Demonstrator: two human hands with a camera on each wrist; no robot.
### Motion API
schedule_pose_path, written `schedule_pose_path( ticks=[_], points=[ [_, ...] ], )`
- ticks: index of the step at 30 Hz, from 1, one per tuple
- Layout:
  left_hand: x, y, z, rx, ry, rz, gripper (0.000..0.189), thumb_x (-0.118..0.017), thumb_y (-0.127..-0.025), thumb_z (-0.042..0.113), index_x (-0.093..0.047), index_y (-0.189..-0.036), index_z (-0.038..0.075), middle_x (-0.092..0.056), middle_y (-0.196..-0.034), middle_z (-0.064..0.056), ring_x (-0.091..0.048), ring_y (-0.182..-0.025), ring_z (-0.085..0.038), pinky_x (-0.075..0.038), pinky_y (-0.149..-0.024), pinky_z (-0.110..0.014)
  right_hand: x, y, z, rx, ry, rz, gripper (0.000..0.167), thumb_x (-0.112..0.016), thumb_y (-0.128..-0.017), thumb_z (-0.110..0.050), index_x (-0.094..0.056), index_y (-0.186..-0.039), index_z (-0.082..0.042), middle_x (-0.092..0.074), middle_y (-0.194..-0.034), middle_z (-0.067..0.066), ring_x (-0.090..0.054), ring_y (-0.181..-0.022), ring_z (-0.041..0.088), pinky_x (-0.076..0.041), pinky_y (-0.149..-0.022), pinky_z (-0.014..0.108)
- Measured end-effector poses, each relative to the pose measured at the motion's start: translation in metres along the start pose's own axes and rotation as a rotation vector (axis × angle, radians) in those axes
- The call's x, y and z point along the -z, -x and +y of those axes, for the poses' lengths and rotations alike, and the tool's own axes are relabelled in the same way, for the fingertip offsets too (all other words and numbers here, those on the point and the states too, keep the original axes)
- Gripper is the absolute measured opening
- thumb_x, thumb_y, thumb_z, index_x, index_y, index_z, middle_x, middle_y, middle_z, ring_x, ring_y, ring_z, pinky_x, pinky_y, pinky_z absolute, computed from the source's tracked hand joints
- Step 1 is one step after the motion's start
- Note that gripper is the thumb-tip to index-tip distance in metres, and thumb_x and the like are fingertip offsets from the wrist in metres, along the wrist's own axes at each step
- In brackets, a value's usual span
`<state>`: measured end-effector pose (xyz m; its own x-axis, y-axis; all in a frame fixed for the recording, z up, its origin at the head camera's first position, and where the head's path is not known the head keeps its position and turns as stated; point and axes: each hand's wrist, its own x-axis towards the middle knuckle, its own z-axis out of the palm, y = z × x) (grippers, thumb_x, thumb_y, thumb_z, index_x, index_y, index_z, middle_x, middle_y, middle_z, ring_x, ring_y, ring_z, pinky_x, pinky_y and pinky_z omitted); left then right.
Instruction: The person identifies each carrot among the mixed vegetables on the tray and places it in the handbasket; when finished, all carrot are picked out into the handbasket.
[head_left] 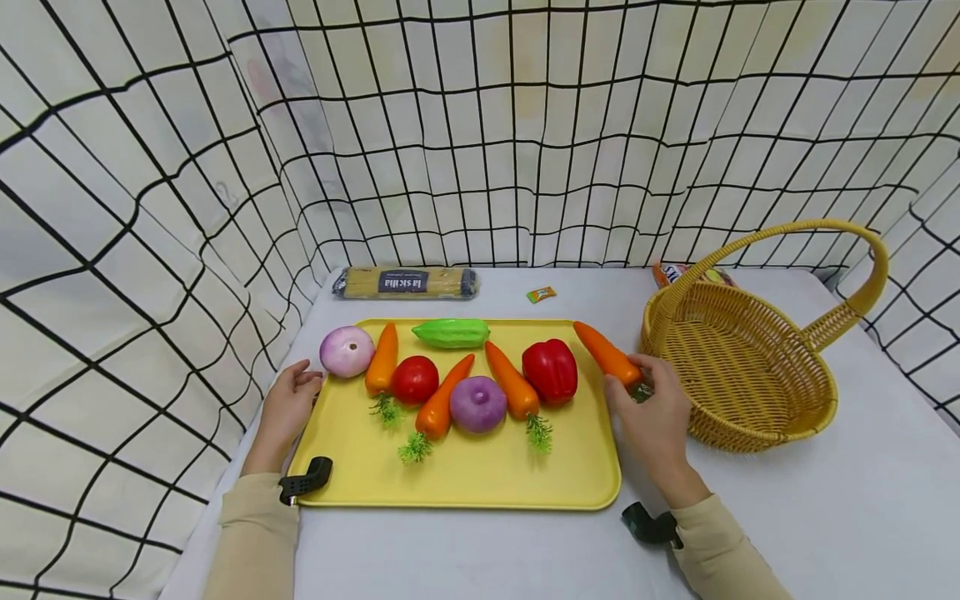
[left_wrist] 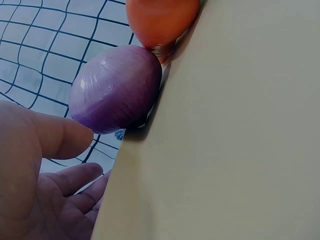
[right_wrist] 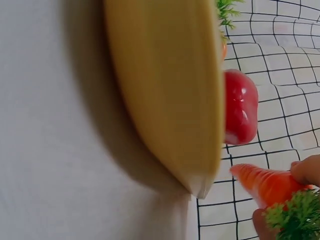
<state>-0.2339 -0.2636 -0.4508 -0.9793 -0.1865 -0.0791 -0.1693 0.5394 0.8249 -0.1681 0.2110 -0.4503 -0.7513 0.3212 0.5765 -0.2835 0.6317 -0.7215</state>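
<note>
My right hand (head_left: 655,415) holds a carrot (head_left: 606,353) by its leafy end, over the right edge of a yellow tray (head_left: 555,479). In the right wrist view the thumb and a finger pinch that carrot (right_wrist: 260,182) just above its green fronds (right_wrist: 295,217). My left hand (head_left: 287,410) rests beside the tray's left edge, fingers relaxed and holding nothing. Nearest to it is a purple onion (head_left: 347,351) at the tray's back left corner. In the left wrist view the thumb (left_wrist: 65,139) comes right up to the onion (left_wrist: 117,90).
On the tray lie several more carrots (head_left: 382,358), a tomato (head_left: 415,381), a second purple onion (head_left: 477,404), a green vegetable (head_left: 452,333) and a red pepper (head_left: 551,371). A wicker basket (head_left: 742,367) stands right. Behind are a pasta pack (head_left: 405,283), a small wrapper (head_left: 542,294) and a snack bag (head_left: 667,273).
</note>
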Motion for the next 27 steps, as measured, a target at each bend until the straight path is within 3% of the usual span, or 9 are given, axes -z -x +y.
schedule_pose_path(
  ticks=[4, 8, 11, 16, 23, 27],
  points=[
    [0.001, 0.001, -0.001, -0.001, 0.001, 0.002, 0.055, -0.039, -0.103, 0.018, -0.025, -0.151, -0.004, -0.047, -0.14, -0.025, -0.047, -0.124, -0.033, -0.04, -0.097, -0.039, 0.006, -0.002, -0.023, -0.041, -0.141, 0.011, 0.038, -0.078, -0.078, -0.001, -0.063, -0.113, 0.007, -0.062, -0.105, 0.02, -0.061, -0.088, 0.026, -0.044, -0.07, 0.011],
    [0.001, 0.001, -0.001, 0.0, 0.012, -0.002, 0.054, -0.039, -0.103, 0.02, -0.027, -0.151, -0.003, -0.047, -0.14, -0.024, -0.047, -0.124, -0.033, -0.042, -0.095, -0.034, 0.018, -0.006, -0.042, -0.155, -0.267, -0.05, 0.038, -0.074, -0.082, 0.002, -0.061, -0.117, 0.009, -0.063, -0.11, 0.023, -0.061, -0.093, 0.02, -0.047, -0.068, 0.012],
    [0.002, 0.001, -0.001, 0.007, 0.014, -0.008, 0.055, -0.038, -0.104, 0.023, -0.027, -0.152, -0.002, -0.047, -0.141, -0.023, -0.048, -0.124, -0.032, -0.043, -0.089, -0.026, 0.024, -0.011, -0.032, -0.254, -0.347, -0.107, 0.038, -0.072, -0.086, -0.003, -0.061, -0.121, 0.005, -0.061, -0.116, 0.015, -0.061, -0.096, 0.01, -0.05, -0.071, 0.014],
    [0.002, 0.0, -0.002, -0.028, -0.012, -0.016, 0.056, -0.041, -0.104, 0.027, -0.03, -0.151, -0.001, -0.049, -0.14, -0.023, -0.05, -0.124, -0.032, -0.041, -0.086, -0.021, 0.048, -0.02, -0.019, -0.357, -0.434, -0.193, 0.041, -0.071, -0.089, -0.011, -0.059, -0.126, 0.0, -0.054, -0.122, 0.006, -0.062, -0.097, 0.012, -0.052, -0.076, 0.016],
    [0.007, 0.0, -0.007, -0.125, -0.052, -0.013, 0.052, -0.051, -0.1, 0.021, -0.041, -0.145, -0.003, -0.057, -0.133, -0.023, -0.053, -0.121, -0.033, -0.038, -0.079, -0.007, 0.09, -0.032, -0.001, -0.388, -0.544, -0.263, 0.041, -0.07, -0.09, -0.014, -0.06, -0.127, -0.003, -0.055, -0.122, 0.004, -0.061, -0.098, 0.012, -0.052, -0.079, 0.018],
    [0.006, 0.0, -0.009, -0.144, -0.042, -0.036, 0.052, -0.055, -0.098, 0.017, -0.042, -0.144, -0.005, -0.057, -0.132, -0.025, -0.054, -0.119, -0.033, -0.039, -0.077, -0.005, 0.112, -0.037, 0.016, -0.352, -0.595, -0.286, 0.036, -0.065, -0.092, -0.008, -0.059, -0.127, -0.002, -0.056, -0.12, 0.002, -0.059, -0.099, 0.012, -0.052, -0.08, 0.017]
  ],
)
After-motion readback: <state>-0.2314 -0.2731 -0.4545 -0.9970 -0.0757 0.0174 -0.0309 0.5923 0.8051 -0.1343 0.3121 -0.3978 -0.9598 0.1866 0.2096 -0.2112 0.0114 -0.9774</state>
